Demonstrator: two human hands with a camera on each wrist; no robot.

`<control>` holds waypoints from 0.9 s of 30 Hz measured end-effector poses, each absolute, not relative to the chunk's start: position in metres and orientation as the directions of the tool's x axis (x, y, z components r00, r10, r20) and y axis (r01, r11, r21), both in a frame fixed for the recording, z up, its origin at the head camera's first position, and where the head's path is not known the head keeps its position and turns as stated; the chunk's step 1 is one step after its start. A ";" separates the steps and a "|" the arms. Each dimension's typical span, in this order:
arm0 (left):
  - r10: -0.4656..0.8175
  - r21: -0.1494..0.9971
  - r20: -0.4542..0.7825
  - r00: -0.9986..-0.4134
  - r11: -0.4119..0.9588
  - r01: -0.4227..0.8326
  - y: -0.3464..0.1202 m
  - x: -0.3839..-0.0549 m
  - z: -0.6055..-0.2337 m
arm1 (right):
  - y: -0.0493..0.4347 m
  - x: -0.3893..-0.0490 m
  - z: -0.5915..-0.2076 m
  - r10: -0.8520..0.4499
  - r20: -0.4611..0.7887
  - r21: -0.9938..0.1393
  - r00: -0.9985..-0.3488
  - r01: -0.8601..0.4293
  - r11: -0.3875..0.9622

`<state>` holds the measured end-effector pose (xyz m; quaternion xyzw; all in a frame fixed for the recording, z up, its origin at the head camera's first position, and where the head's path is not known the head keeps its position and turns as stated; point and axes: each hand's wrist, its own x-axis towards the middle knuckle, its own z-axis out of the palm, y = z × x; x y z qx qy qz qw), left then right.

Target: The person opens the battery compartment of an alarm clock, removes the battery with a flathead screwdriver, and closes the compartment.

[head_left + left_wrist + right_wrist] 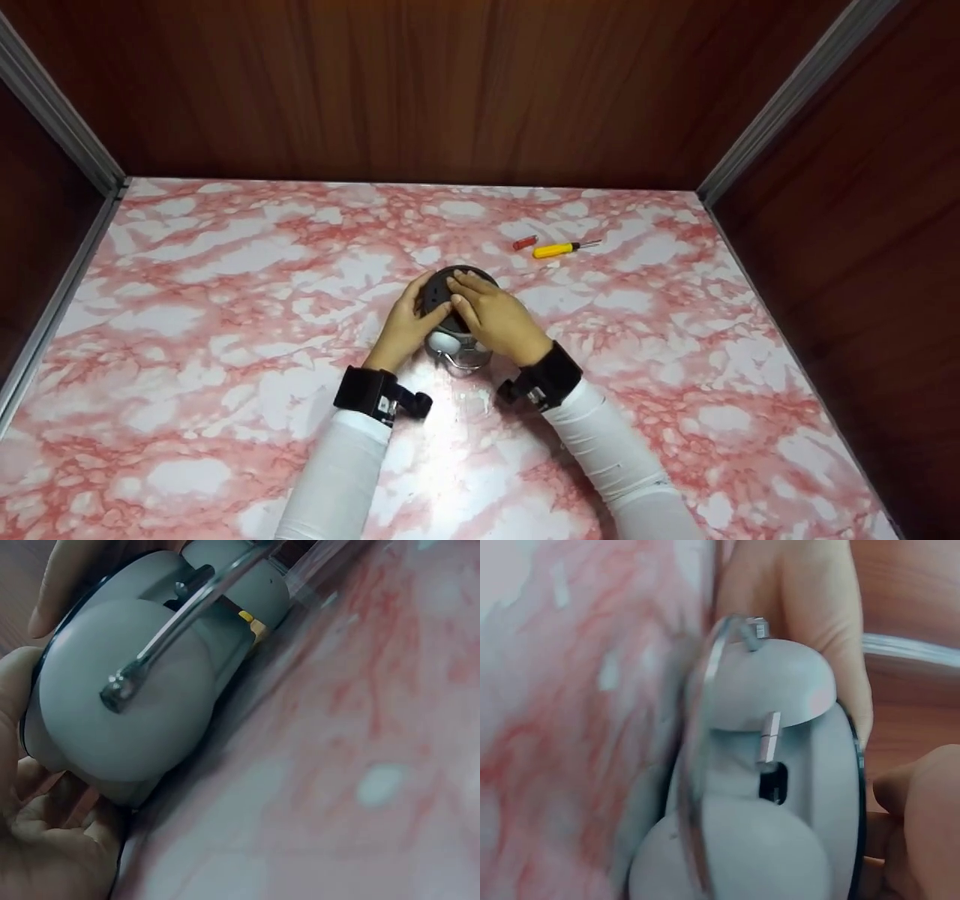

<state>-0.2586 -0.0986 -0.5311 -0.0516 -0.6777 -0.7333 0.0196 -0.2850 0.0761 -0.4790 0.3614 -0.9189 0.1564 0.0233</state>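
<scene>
A grey twin-bell alarm clock point(445, 343) is between both hands, its black back point(436, 295) turned up and its bells toward the person. The left hand point(406, 325) grips the clock's left side, thumb over the edge of the back. On the back, near its middle and right, rest the fingers of the right hand point(495, 311), with its thumb close to the left thumb. Two rounded bells point(127, 690) and the thin metal carrying handle point(199, 598) show in the left wrist view. Between the bells point(769, 686) sits a small metal hammer point(769, 741).
Beyond the clock, to its right, lies a yellow-handled screwdriver point(555, 250). A small red battery-like cylinder point(525, 243) is next to it. The red-and-white marbled table point(225, 315) is bounded by dark wood panels point(420, 90) at the back and sides.
</scene>
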 end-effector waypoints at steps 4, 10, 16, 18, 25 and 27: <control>0.033 0.995 0.094 -0.995 0.038 0.095 -0.101 -0.258 -0.539 | 0.074 -0.280 -0.486 -0.652 0.162 -0.284 -0.740 -0.668 0.688; 0.038 0.966 0.094 -0.995 0.237 0.100 -0.113 -0.251 -0.529 | 0.072 -0.280 -0.486 -0.652 0.133 -0.326 -0.747 -0.654 0.683; 0.088 0.922 0.176 -0.980 0.335 0.196 -0.129 -0.248 -0.519 | 0.076 -0.284 -0.482 -0.660 0.079 -0.392 -0.747 -0.632 0.669; 0.118 0.899 0.186 -0.975 0.380 0.218 -0.133 -0.247 -0.516 | 0.078 -0.287 -0.479 -0.670 0.065 -0.417 -0.740 -0.630 0.655; 0.188 0.833 0.232 -0.954 0.468 0.295 -0.142 -0.247 -0.506 | 0.107 -0.305 -0.462 -0.739 0.092 -0.490 -0.667 -0.677 0.549; 0.204 0.827 0.250 -0.947 0.464 0.318 -0.142 -0.248 -0.504 | 0.118 -0.311 -0.458 -0.762 0.099 -0.487 -0.640 -0.699 0.524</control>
